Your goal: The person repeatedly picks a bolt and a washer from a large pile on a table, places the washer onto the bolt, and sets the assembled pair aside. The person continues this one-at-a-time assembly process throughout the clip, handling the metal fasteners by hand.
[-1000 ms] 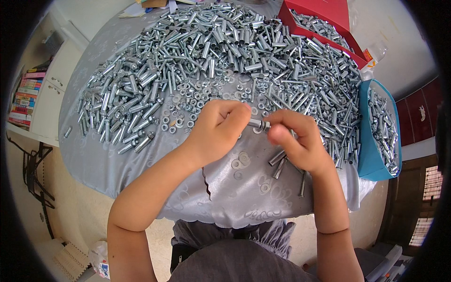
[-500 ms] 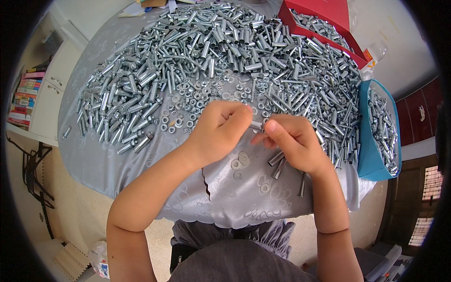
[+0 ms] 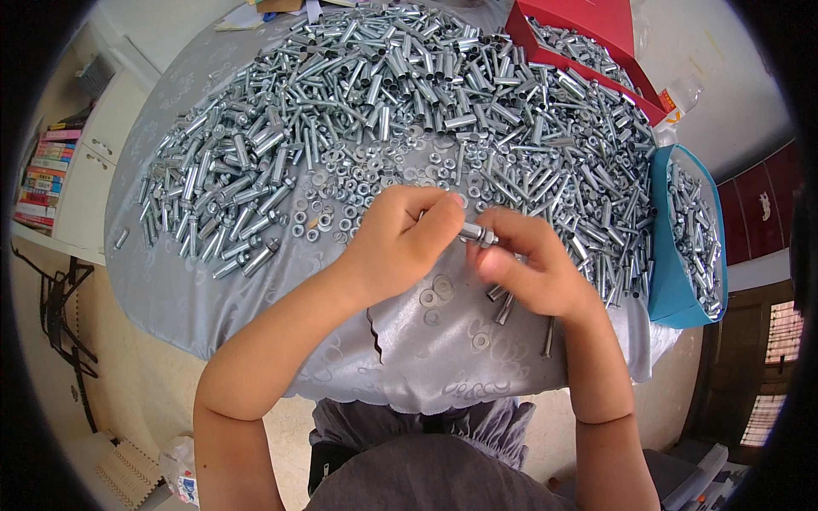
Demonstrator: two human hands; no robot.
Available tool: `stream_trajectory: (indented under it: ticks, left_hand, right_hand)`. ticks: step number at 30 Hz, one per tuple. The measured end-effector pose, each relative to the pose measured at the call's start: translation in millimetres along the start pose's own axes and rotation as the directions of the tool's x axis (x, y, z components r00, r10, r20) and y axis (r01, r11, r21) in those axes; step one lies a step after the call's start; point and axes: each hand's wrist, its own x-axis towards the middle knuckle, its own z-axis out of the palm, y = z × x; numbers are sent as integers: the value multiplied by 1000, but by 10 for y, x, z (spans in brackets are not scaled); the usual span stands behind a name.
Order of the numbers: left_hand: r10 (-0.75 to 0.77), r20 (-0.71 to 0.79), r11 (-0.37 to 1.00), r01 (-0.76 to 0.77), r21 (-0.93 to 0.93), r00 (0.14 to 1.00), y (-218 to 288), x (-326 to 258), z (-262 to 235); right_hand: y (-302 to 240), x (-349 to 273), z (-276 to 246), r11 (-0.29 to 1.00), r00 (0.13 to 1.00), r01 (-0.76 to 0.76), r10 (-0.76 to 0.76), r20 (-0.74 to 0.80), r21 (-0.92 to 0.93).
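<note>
My left hand (image 3: 400,243) and my right hand (image 3: 532,268) meet over the near middle of a table with a grey cloth (image 3: 256,315). Between their fingertips they hold one silver bolt (image 3: 477,233), lying sideways with a washer or nut on it. My left fingers pinch its left end and my right fingers grip its right end. A few flat washers (image 3: 436,289) and short bolts (image 3: 501,303) lie on the cloth just below my hands. A big heap of silver bolts, sleeves and nuts (image 3: 409,94) covers the far half of the table.
A red box (image 3: 613,34) with bolts stands at the far right. A blue tray (image 3: 673,264) full of bolts hangs at the right edge. White shelves with books (image 3: 47,170) stand to the left, and a dark metal frame (image 3: 60,307) is below them.
My hands have shifted slightly, and the fingers have turned on the bolt held between them. Nothing else has moved.
</note>
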Motion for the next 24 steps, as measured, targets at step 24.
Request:
stream_trajectory:
  ticks: [24]
  left_hand:
    - [11, 30, 994, -15, 110, 999, -85, 27, -47]
  right_hand:
    - [-86, 11, -18, 959, 972, -236, 232, 42, 156]
